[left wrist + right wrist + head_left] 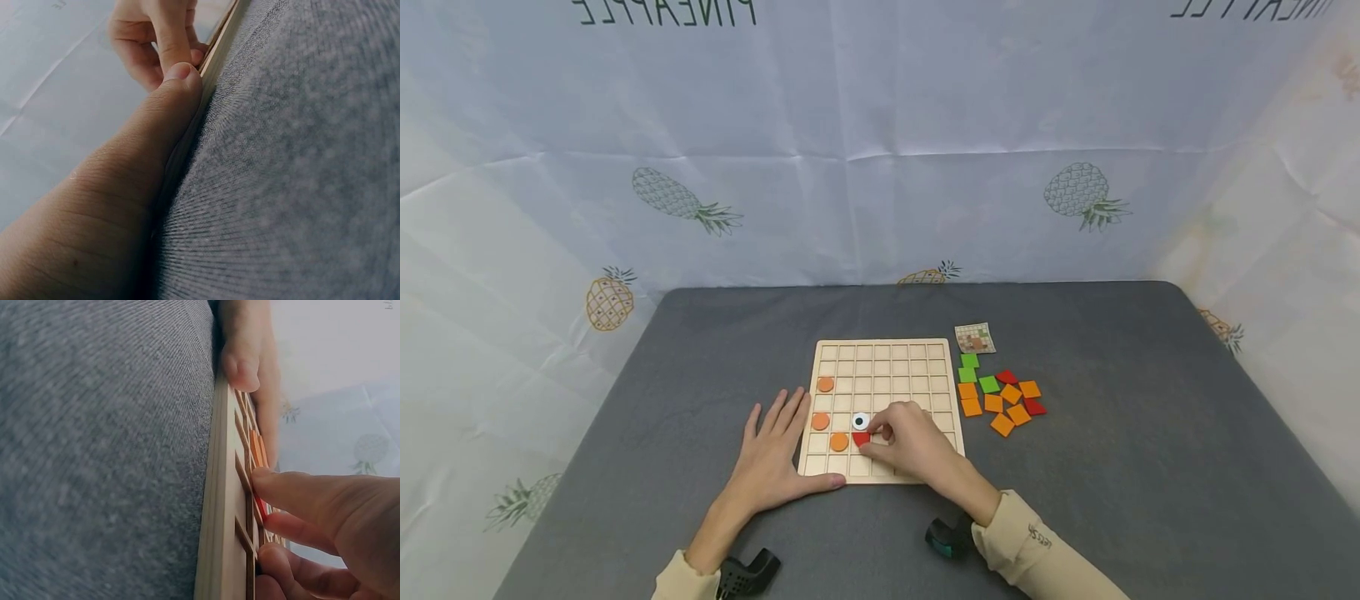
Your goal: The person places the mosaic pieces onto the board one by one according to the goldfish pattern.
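A wooden grid board lies on the dark grey cloth. My left hand spreads over its lower left corner, fingertips at the left edge and thumb along the near edge. Over the lower middle cells, my right hand pinches a red tile between thumb and index finger; part of the tile is hidden by the fingers. Just above it sits a white disc with a black dot. Orange discs occupy a few cells on the left. In the right wrist view, the red tile shows low in the grid.
Right of the board lie several orange tiles, green tiles and red tiles. A small printed card is beside the board's far right corner. A pineapple-print cloth hangs behind the table.
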Action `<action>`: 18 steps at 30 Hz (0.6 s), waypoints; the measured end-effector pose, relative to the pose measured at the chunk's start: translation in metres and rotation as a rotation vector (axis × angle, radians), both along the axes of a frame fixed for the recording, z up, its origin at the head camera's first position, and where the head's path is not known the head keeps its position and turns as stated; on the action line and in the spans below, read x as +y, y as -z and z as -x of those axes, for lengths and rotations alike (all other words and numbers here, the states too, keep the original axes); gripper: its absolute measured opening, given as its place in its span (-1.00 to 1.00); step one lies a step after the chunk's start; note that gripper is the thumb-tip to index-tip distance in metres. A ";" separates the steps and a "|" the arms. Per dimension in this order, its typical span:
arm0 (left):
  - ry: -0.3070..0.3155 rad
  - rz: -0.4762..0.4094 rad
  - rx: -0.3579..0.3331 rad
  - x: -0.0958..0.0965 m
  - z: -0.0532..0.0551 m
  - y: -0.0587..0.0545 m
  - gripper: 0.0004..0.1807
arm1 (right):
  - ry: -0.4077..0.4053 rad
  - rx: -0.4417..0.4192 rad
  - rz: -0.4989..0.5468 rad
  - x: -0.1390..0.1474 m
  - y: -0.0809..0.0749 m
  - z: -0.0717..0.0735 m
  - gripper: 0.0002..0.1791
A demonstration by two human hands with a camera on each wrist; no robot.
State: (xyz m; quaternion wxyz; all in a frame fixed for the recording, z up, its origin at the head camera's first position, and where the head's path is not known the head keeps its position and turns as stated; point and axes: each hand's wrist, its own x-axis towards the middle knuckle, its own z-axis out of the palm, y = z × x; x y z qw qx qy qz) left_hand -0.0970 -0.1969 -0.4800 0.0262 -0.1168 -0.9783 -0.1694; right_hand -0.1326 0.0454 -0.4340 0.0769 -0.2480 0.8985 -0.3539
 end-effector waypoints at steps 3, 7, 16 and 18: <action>-0.003 0.008 -0.011 0.001 0.000 0.000 0.45 | 0.001 -0.001 0.002 0.001 0.001 0.000 -0.82; -0.005 0.005 -0.026 0.001 0.000 -0.001 0.45 | -0.006 -0.004 0.001 0.002 0.001 0.000 -0.82; -0.004 0.018 -0.019 0.000 0.000 0.000 0.45 | -0.040 0.078 0.021 0.016 0.001 -0.001 -0.84; -0.004 0.019 -0.016 0.000 -0.001 0.000 0.45 | -0.034 0.091 0.029 0.022 0.001 -0.001 -0.85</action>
